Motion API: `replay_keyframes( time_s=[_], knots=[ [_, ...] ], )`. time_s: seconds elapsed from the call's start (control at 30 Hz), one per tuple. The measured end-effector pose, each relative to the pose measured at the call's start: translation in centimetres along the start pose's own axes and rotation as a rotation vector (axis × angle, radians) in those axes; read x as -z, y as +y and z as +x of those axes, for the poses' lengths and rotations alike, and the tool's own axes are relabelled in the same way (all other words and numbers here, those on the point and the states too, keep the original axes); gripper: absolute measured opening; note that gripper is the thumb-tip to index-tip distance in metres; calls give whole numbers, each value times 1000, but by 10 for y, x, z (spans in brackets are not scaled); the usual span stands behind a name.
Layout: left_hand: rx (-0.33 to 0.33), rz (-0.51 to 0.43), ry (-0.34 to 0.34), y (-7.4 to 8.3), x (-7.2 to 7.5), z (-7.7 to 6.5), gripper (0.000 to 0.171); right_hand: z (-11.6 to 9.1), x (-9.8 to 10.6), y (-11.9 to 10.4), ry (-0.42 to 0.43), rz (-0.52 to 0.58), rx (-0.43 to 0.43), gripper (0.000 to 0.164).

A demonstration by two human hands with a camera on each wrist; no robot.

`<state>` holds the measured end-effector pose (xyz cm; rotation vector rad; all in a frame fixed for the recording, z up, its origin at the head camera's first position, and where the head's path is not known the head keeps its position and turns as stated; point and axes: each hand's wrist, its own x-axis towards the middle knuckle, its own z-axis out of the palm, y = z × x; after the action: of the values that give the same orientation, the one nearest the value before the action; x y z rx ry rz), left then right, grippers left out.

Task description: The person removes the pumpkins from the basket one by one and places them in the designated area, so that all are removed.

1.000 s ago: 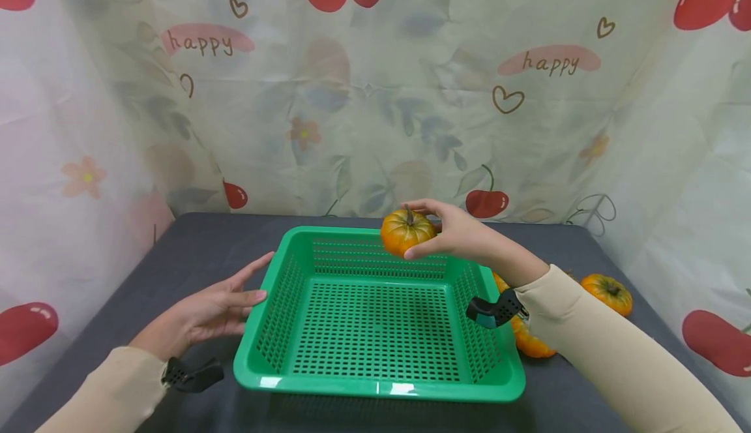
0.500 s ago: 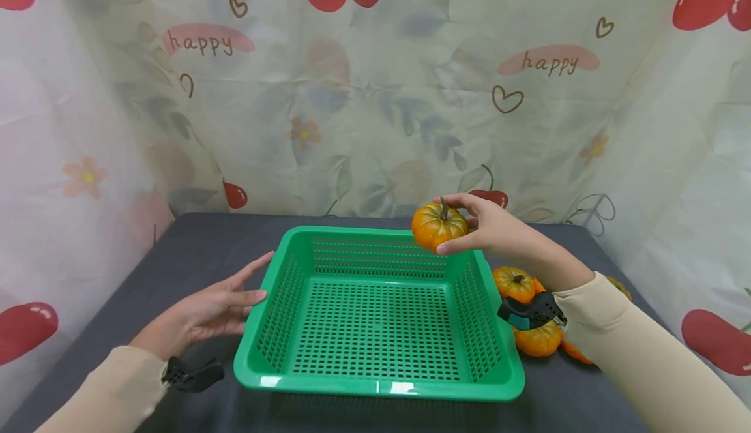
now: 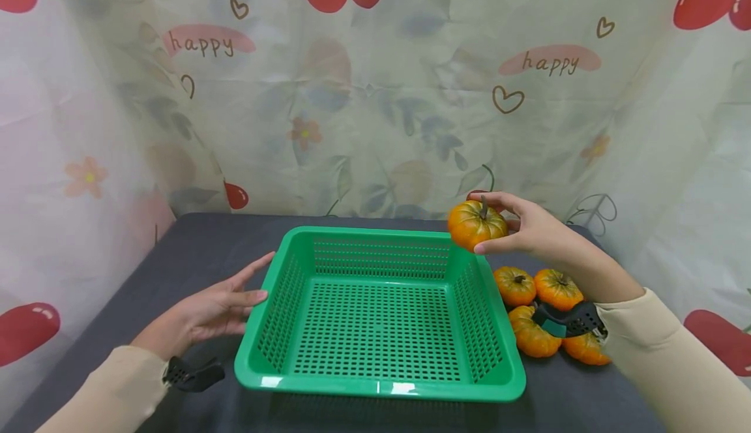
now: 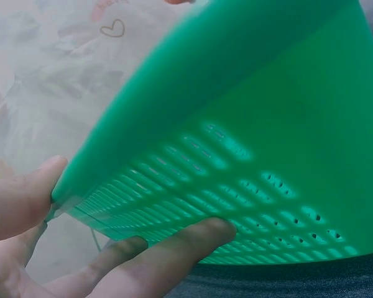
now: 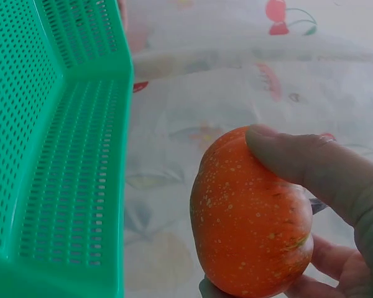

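Note:
My right hand point(image 3: 530, 227) grips a small orange pumpkin point(image 3: 476, 224) with a dark stem, thumb on one side and fingers on the other. It holds the pumpkin in the air by the far right corner of a green perforated plastic basket point(image 3: 378, 387). In the right wrist view the speckled orange pumpkin point(image 5: 248, 217) is apart from the basket wall point(image 5: 74, 180). Inside the basket only its bare slotted floor shows. At the basket's left side, my left hand point(image 3: 205, 309) has its fingers spread; in the left wrist view the fingers point(image 4: 168, 257) lie fairly straight along the outer wall.
Several more small pumpkins point(image 3: 515, 286) sit on the dark tabletop point(image 3: 205, 244), close against the basket's right side and partly under my right wrist. A printed curtain point(image 3: 369, 126) surrounds the table at the back and sides. Each wrist wears a black strap point(image 3: 566, 319).
My right hand has carried the pumpkin rightward, from over the basket's far rim to its far right corner. More pumpkins have come into sight beneath the arm. The left hand and basket stayed put.

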<state>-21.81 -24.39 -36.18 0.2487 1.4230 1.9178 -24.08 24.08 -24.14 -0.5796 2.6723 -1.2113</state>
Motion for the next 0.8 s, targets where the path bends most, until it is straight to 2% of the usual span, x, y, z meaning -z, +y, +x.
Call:
replay_keyframes(
  time_s=[0.13, 0.6, 0.8],
  knots=[
    [1, 3, 5, 0, -1, 0, 84, -9, 5, 8, 19, 1, -41, 85],
    [1, -1, 2, 0, -2, -1, 84, -43, 25, 42, 128, 39, -102, 76],
    [-2, -7, -4, 0, -1, -1, 84, -57, 32, 58, 163, 6, -126, 77]
  ],
)
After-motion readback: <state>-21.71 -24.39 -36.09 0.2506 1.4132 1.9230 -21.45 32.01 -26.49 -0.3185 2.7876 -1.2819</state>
